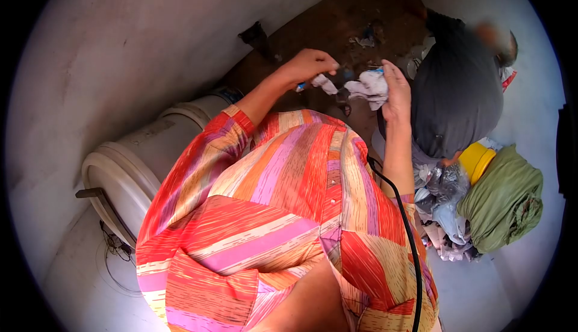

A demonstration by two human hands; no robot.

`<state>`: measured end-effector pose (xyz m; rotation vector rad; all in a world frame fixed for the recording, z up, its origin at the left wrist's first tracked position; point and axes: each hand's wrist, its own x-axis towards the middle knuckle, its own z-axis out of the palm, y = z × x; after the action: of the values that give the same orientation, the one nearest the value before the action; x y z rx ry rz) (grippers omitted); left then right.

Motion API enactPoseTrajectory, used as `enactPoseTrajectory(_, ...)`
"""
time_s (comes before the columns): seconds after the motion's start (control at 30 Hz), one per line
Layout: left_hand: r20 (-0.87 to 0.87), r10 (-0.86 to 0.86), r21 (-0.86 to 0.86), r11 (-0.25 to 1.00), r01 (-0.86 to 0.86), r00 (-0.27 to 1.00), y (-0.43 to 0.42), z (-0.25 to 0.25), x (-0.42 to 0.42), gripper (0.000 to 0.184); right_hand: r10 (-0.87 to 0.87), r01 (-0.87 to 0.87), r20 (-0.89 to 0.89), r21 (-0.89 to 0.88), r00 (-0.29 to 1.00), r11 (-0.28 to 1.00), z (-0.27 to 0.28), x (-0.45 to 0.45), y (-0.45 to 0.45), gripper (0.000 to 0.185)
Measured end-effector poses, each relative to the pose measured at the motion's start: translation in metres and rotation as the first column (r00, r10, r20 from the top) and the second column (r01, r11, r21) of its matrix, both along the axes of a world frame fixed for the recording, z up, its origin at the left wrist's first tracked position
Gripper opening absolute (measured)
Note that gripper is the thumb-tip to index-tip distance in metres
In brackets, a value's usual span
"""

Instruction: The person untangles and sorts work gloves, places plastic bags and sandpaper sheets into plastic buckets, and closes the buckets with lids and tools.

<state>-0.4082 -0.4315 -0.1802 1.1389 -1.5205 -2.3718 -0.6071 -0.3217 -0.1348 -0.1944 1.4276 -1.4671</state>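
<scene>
My left hand is closed, its thumb and fingers pinched together. Just below its fingertips hangs a small crumpled whitish scrap, which looks like thin cloth or film. A bit of blue and white material shows under the palm. My right hand is closed on a larger crumpled whitish piece with a blue edge at its top; whether it is cloth or plastic is unclear. Both hands are held up in front of my chest, a short gap between them.
A large pale lidded drum lies at the left by the wall. On the brown floor ahead is scattered litter. To the right are a person in dark clothing, a yellow container, plastic bags and green cloth. A black cable crosses my front.
</scene>
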Motion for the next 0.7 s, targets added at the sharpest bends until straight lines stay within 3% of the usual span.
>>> enactPoseTrajectory(0.07, 0.023, 0.162, 0.122, 0.979, -0.164, 0.986, -0.005, -0.009, 0.011, 0.027, 0.009, -0.009, 0.035, -0.005, 0.999, 1.0, 0.005, -0.01, 0.005, 0.023)
enactPoseTrajectory(0.1, 0.016, 0.159, 0.218, 0.963, -0.159, 0.987, -0.01, -0.011, 0.017, 0.032, 0.03, -0.03, -0.001, 0.001, 1.0, 1.0, 0.005, -0.012, 0.007, 0.021)
enactPoseTrajectory(0.2, -0.115, 0.311, 0.109, 0.948, -0.299, 0.943, -0.007, -0.011, 0.008, 0.031, 0.085, -0.084, -0.02, 0.021, 0.996, 0.996, 0.003, -0.013, 0.013, 0.016)
enactPoseTrajectory(0.27, -0.106, 0.319, 0.164, 0.94, -0.299, 0.942, -0.006, -0.01, 0.006, 0.032, 0.142, -0.135, -0.097, 0.079, 0.985, 0.988, 0.001, -0.007, 0.018, 0.016)
enactPoseTrajectory(0.33, -0.139, 0.446, 0.641, 0.721, -0.263, 0.884, -0.01, -0.016, 0.001, 0.032, 0.157, -0.142, -0.137, 0.113, 0.978, 0.983, 0.001, -0.003, 0.024, 0.016)
enactPoseTrajectory(0.37, -0.135, 0.48, 0.742, 0.629, -0.233, 0.867, -0.011, -0.022, -0.002, 0.033, 0.211, -0.184, -0.174, 0.159, 0.962, 0.97, 0.0, -0.002, 0.027, 0.017)
enactPoseTrajectory(0.43, -0.127, 0.521, 0.785, 0.573, -0.236, 0.844, -0.008, -0.033, -0.006, 0.034, 0.329, -0.266, -0.252, 0.254, 0.91, 0.93, -0.004, -0.003, 0.033, 0.018)
enactPoseTrajectory(0.53, -0.098, 0.603, 0.849, 0.466, -0.249, 0.792, -0.006, -0.042, -0.012, 0.036, 0.391, -0.338, -0.34, 0.206, 0.855, 0.918, -0.006, 0.004, 0.038, 0.015)
enactPoseTrajectory(0.7, -0.235, 0.553, 0.877, 0.476, -0.071, 0.8, -0.001, -0.034, -0.023, 0.04, 0.499, -0.456, -0.154, 0.246, 0.853, 0.855, -0.001, 0.025, 0.026, 0.014)
